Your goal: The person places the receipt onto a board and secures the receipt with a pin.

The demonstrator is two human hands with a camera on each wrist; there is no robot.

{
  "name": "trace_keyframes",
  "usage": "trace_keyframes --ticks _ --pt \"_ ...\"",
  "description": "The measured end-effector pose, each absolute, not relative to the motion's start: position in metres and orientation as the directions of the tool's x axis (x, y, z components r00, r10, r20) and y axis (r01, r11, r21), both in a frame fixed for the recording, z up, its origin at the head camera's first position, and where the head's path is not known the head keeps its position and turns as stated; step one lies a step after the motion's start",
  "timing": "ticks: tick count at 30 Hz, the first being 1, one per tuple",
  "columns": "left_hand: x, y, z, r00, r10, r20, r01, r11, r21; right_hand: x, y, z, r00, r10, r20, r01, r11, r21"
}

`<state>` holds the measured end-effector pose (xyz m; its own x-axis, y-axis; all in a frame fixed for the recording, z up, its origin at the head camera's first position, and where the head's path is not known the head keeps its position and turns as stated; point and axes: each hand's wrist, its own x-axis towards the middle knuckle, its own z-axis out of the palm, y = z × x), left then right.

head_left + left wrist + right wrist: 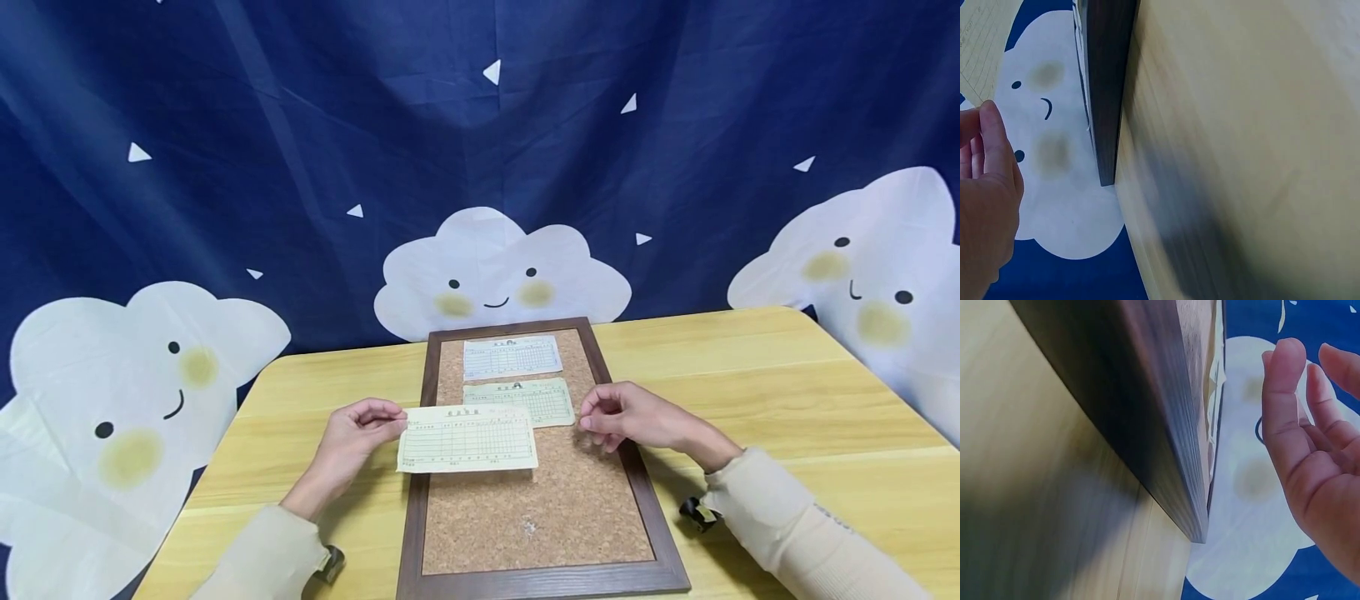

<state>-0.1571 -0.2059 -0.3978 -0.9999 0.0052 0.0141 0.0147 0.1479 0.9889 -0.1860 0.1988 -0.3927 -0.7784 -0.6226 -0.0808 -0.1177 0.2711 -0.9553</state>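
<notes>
My left hand (348, 442) pinches the left end of a pale yellow paper form (467, 442) printed with a table, between thumb and fingers. The form is held above a cork board (536, 521) in a dark wooden frame, overlapping a pale green form (551, 403) on the cork. Above that one lies a white form (513, 360) with blue print. Over the board's right frame edge is my right hand (637, 414), fingers loosely bent beside the green form's right end. The right wrist view shows nothing between those fingers (1288, 369).
The board lies on a light wooden table (757, 375). Small shiny bits (529, 527) show on the lower cork. A dark blue curtain (480, 125) with smiling white clouds hangs behind the table. Dark devices sit at both wrists, one under the right sleeve (699, 514).
</notes>
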Motion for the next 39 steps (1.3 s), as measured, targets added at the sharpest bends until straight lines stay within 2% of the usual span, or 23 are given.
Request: trace_keyframes --ticks 17,39 --pt "-0.161 -0.192 -0.401 -0.999 0.019 0.033 0.035 0.112 0.993 -0.185 0.186 -0.393 -0.77 -0.636 -0.044 -0.16 0.261 -0.952" --pt "-0.163 -0.179 -0.403 -0.999 0.03 0.021 0.023 0.07 0.997 -0.186 0.172 -0.392 -0.804 -0.595 -0.025 -0.14 0.23 -0.963"
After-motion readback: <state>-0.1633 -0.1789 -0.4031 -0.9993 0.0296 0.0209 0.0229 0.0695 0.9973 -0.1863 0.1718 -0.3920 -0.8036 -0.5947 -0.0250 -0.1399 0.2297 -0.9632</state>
